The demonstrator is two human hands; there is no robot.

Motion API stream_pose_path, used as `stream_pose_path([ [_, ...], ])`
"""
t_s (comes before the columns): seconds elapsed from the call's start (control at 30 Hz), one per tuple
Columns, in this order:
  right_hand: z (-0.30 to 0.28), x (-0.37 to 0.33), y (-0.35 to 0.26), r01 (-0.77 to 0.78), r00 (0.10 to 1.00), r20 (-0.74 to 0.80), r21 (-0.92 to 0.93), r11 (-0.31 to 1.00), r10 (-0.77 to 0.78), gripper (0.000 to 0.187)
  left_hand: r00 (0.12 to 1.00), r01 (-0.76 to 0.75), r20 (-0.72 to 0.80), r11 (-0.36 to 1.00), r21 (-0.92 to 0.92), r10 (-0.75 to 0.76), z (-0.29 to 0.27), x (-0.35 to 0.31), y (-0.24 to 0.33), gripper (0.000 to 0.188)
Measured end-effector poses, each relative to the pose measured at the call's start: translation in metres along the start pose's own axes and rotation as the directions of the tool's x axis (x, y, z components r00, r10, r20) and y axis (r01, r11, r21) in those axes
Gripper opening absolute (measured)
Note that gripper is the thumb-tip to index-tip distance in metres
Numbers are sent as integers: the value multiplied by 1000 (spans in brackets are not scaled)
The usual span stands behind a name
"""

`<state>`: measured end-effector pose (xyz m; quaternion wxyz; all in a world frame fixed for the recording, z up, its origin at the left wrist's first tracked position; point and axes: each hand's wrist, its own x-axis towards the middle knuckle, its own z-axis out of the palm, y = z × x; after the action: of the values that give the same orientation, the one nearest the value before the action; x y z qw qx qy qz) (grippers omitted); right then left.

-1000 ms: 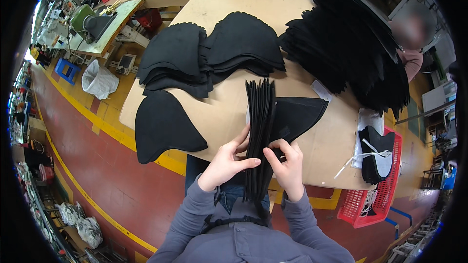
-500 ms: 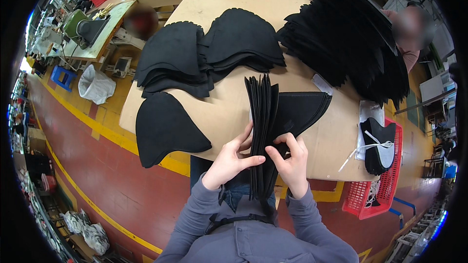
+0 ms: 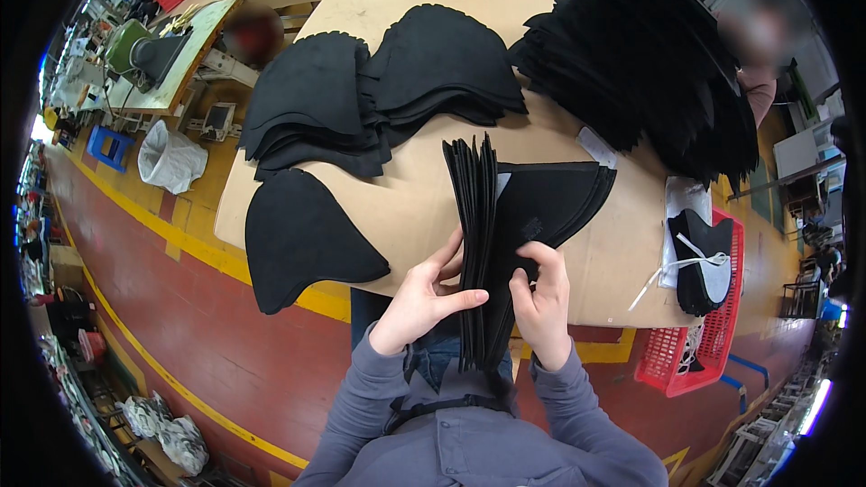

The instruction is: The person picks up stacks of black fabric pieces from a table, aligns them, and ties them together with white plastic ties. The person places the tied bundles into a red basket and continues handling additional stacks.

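Observation:
My left hand (image 3: 431,300) is closed round a bundle of black fabric pieces (image 3: 475,216) standing on edge in front of me, its thumb across the near side. The bundle's lower end hangs past the table edge. Just right of it, more black pieces (image 3: 550,194) lean fanned out to the right. My right hand (image 3: 543,299) is beside these, fingers bent, thumb and index apart, with nothing seen held between them. The index fingertip lies against or close to the fanned face. A single-looking black curved piece or thin stack (image 3: 307,243) lies to the left.
Two stacks of black curved pieces (image 3: 307,95) (image 3: 446,63) lie farther back on the tan table (image 3: 415,203). A big black pile (image 3: 631,54) is at the right, a person (image 3: 760,81) behind it. A red basket (image 3: 672,365) and a tied black bundle (image 3: 704,261) are at the right edge.
My right thumb has drawn back from the bundle's edge, and the hand has shifted slightly right. The bundle's top leans a little more left, away from the fanned pieces.

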<state>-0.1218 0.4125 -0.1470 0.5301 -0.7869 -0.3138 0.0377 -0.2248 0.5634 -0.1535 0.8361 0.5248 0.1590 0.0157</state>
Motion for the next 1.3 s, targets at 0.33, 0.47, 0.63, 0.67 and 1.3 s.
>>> stream_pose_path([
  [0.33,-2,14,-9,63,992,117,-121,991,-49,21,1000,12,-6,998,-56,-13,1,-1,2,93],
  [0.47,1,9,-11,-108,992,60,6,994,108,20,1000,10,-4,999,-37,-10,-1,-1,1,93],
  [0.63,2,5,-9,-15,999,49,-124,992,21,18,1000,14,-18,999,-40,-14,-3,-1,-1,92],
  [0.67,-1,7,-13,-27,987,147,-210,977,59,14,1000,10,-16,999,-43,-10,-3,-1,-1,92],
  [1.3,3,9,-21,2,994,105,-151,988,14,22,1000,-10,16,996,-86,12,-1,-3,-3,94],
])
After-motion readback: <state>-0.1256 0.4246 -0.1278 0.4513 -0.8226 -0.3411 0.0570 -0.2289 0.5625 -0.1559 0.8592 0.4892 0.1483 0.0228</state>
